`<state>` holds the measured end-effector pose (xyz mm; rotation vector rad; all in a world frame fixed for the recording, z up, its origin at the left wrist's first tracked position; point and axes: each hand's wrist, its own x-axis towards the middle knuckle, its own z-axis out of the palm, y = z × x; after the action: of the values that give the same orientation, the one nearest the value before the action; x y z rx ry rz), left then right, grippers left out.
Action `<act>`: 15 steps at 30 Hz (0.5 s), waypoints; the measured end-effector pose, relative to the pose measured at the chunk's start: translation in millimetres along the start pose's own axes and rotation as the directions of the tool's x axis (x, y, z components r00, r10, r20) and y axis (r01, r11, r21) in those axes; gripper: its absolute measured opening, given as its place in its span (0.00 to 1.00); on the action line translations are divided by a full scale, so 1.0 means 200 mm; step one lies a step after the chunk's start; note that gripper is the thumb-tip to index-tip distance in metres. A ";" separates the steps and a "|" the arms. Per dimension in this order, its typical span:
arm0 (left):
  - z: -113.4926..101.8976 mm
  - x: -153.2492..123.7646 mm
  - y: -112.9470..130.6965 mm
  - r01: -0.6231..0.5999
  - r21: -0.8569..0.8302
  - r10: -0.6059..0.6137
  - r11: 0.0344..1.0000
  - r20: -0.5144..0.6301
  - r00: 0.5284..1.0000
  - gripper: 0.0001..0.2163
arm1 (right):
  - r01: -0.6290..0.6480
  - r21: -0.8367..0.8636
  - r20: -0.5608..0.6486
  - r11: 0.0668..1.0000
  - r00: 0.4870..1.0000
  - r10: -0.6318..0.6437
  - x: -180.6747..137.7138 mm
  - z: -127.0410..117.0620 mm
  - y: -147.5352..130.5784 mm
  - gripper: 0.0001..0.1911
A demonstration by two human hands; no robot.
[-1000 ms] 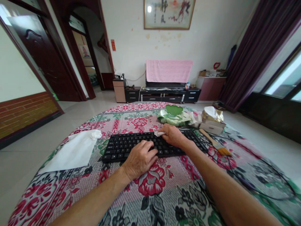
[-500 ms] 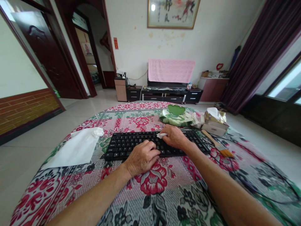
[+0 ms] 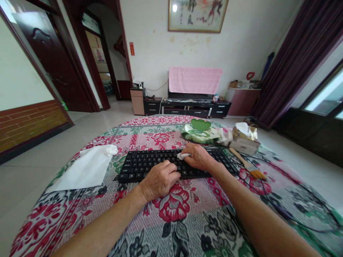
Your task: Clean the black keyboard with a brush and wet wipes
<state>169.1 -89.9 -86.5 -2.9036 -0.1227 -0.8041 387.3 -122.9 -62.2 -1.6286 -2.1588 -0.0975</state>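
A black keyboard [image 3: 144, 162] lies across the flowered tablecloth. My left hand [image 3: 162, 177] rests on its front edge, fingers curled and closed over the lower keys. In my right hand [image 3: 197, 157], closed above the keys right of the middle, is a folded white wipe [image 3: 182, 156]. Its crumpled tip touches or nearly touches the upper keys. My hands and forearms cover part of the keyboard's middle and right side.
Flat on the left lies a white sheet of tissue [image 3: 84, 169] with a crumpled piece on it. A green wipes pack [image 3: 199, 132] and a tissue box [image 3: 244, 141] stand behind the keyboard. To the right are a brush [image 3: 246, 164] and black cables [image 3: 302, 182].
My right hand and the wipe have shifted slightly toward me and to the left. My left hand has stayed nearly in place, still at the keyboard's front edge.
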 end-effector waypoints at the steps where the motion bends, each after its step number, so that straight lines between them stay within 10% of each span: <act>1: 0.00 0.00 0.00 -0.002 0.002 0.002 1.000 -0.002 1.000 0.11 | 0.000 -0.001 -0.001 1.000 1.000 0.000 0.00 0.00 0.00 0.12; 15: 0.00 -0.04 -0.04 0.066 -0.070 -0.070 0.995 -0.054 0.996 0.07 | -0.008 -0.030 -0.026 1.000 1.000 0.007 0.01 0.05 -0.06 0.10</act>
<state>162.0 -82.7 -90.7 -2.9518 -0.1937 -0.9189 371.7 -121.4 -68.5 -1.6433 -2.1416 -0.1485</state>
